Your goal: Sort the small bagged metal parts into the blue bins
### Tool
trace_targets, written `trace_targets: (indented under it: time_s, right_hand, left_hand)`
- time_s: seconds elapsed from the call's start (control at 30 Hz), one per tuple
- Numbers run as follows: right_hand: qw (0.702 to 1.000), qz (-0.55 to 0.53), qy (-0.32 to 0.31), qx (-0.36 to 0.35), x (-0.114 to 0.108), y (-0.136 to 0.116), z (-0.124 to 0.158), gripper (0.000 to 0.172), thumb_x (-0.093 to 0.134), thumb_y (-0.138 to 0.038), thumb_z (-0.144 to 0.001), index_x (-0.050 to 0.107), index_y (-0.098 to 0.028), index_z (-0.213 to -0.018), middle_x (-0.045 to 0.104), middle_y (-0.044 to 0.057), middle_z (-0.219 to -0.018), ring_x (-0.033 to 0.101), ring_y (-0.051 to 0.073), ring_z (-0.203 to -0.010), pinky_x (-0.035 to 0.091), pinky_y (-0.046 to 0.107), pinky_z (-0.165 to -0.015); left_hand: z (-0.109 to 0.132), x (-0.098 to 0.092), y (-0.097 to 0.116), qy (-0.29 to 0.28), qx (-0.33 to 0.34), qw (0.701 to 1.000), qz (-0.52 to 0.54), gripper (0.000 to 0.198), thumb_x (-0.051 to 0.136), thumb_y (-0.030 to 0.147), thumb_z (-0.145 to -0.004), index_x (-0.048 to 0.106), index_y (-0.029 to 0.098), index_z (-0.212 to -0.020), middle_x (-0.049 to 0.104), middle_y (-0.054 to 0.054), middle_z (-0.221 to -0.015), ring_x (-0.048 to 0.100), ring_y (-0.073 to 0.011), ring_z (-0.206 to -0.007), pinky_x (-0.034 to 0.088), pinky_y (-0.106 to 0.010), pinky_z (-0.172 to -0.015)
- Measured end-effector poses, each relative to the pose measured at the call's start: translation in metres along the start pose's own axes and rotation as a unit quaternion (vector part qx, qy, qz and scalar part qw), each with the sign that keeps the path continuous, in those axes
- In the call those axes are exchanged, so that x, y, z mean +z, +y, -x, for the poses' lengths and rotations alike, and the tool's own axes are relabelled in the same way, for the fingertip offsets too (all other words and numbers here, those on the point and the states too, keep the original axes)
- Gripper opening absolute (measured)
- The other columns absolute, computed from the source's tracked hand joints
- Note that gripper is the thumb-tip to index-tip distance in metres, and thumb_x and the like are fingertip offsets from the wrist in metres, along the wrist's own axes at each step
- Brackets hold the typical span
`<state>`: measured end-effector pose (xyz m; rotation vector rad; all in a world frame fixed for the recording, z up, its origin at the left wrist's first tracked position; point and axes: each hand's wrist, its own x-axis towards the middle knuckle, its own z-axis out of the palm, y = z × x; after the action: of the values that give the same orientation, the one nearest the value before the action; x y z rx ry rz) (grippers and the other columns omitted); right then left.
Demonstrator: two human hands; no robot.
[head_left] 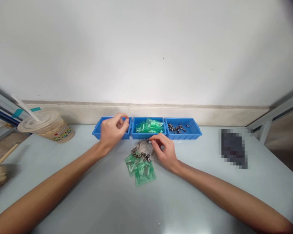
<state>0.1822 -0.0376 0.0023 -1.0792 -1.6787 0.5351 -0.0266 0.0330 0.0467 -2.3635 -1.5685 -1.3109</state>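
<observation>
A person's left hand is hovering over the left blue bin at the bench's far edge, fingertips drawn together; anything held is too small to tell. The right hand is pinching a small metal piece atop the pile of metal parts and green bags lying mid-bench, just before the middle bin.

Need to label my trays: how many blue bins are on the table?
3, in a row: the left bin under the left hand, the middle bin holding green packets, the right bin holding small metal parts.
</observation>
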Motion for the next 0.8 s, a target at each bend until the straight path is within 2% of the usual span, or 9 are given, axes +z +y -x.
trace_targets:
  time_s: [0.1,0.17,0.27,0.37,0.47,0.53,0.67,0.73,0.8]
  right_hand:
    - [0.995,0.057,-0.079,0.012,-0.004,-0.004,-0.006,0.012,0.054,-0.013,-0.084,0.063,-0.017,-0.077,0.06,0.0,-0.066,0.05,0.013,-0.057,0.037,0.025,-0.055]
    - [0.982,0.103,-0.157,0.004,-0.007,-0.009,-0.01,0.013,0.057,-0.009,-0.077,0.061,-0.018,-0.07,0.059,-0.002,-0.061,0.049,0.012,-0.053,0.034,0.024,-0.052]
    - [0.955,0.163,-0.246,-0.034,-0.009,-0.018,-0.012,0.016,0.063,-0.008,-0.071,0.056,-0.019,-0.061,0.057,-0.002,-0.056,0.046,0.011,-0.048,0.027,0.024,-0.047]
    - [0.936,0.22,-0.266,-0.066,-0.009,-0.024,-0.008,0.02,0.066,-0.01,-0.068,0.052,-0.02,-0.058,0.058,0.0,-0.055,0.046,0.012,-0.045,0.022,0.026,-0.045]
    - [0.928,0.242,-0.276,-0.069,-0.009,-0.027,-0.005,0.02,0.064,-0.009,-0.07,0.052,-0.02,-0.059,0.059,0.001,-0.056,0.046,0.013,-0.044,0.022,0.027,-0.045]
    - [0.943,0.205,-0.255,-0.055,-0.009,-0.026,-0.005,0.015,0.062,-0.011,-0.075,0.056,-0.019,-0.064,0.061,0.001,-0.06,0.05,0.013,-0.048,0.028,0.026,-0.046]
    - [0.994,0.019,-0.11,0.012,-0.005,-0.017,-0.004,0.007,0.057,-0.019,-0.086,0.064,-0.02,-0.086,0.067,0.001,-0.074,0.058,0.014,-0.06,0.045,0.025,-0.058]
    - [0.996,-0.06,-0.051,0.045,-0.001,-0.008,-0.003,0.008,0.058,-0.022,-0.087,0.065,-0.019,-0.09,0.068,0.002,-0.078,0.061,0.014,-0.062,0.049,0.025,-0.06]
    - [0.99,-0.114,-0.023,0.082,0.003,0.002,0.0,0.009,0.061,-0.025,-0.086,0.065,-0.019,-0.09,0.069,0.002,-0.079,0.062,0.013,-0.058,0.049,0.024,-0.056]
  left_hand:
    - [0.031,0.017,0.015,0.014,0.063,0.99,0.122,0.013,0.055,0.025,-0.088,0.064,0.016,-0.086,0.051,0.005,-0.053,0.043,-0.0065,-0.044,0.036,-0.018,-0.048]
    - [0.046,0.028,0.017,0.006,0.114,0.984,0.134,0.009,0.057,0.022,-0.088,0.065,0.017,-0.085,0.05,0.007,-0.051,0.04,-0.0052,-0.042,0.035,-0.017,-0.047]
    - [0.055,0.035,0.014,-0.003,0.122,0.983,0.138,0.01,0.057,0.022,-0.089,0.066,0.017,-0.088,0.056,0.006,-0.053,0.043,-0.0051,-0.043,0.036,-0.017,-0.048]
    - [0.053,0.035,0.011,-0.008,0.109,0.984,0.143,0.012,0.056,0.023,-0.09,0.066,0.017,-0.089,0.058,0.005,-0.055,0.044,-0.0052,-0.043,0.036,-0.016,-0.047]
    - [0.051,0.033,0.01,-0.011,0.113,0.983,0.146,0.013,0.055,0.024,-0.09,0.067,0.018,-0.089,0.059,0.005,-0.053,0.044,-0.0054,-0.042,0.037,-0.016,-0.047]
    - [0.052,0.032,0.011,-0.014,0.11,0.982,0.15,0.015,0.054,0.025,-0.091,0.067,0.018,-0.089,0.063,0.004,-0.058,0.048,-0.0058,-0.044,0.039,-0.017,-0.049]
    - [0.053,0.031,0.011,-0.028,0.095,0.982,0.164,0.018,0.049,0.024,-0.093,0.066,0.017,-0.096,0.071,0.0,-0.077,0.058,-0.0075,-0.055,0.045,-0.018,-0.056]
    - [0.052,0.031,0.011,-0.033,0.102,0.98,0.169,0.018,0.049,0.024,-0.094,0.065,0.017,-0.097,0.07,-0.001,-0.08,0.058,-0.0084,-0.057,0.045,-0.018,-0.058]
    - [0.05,0.031,0.011,-0.042,0.122,0.976,0.178,0.015,0.052,0.024,-0.093,0.064,0.017,-0.098,0.068,-0.002,-0.079,0.056,-0.0084,-0.056,0.045,-0.019,-0.056]
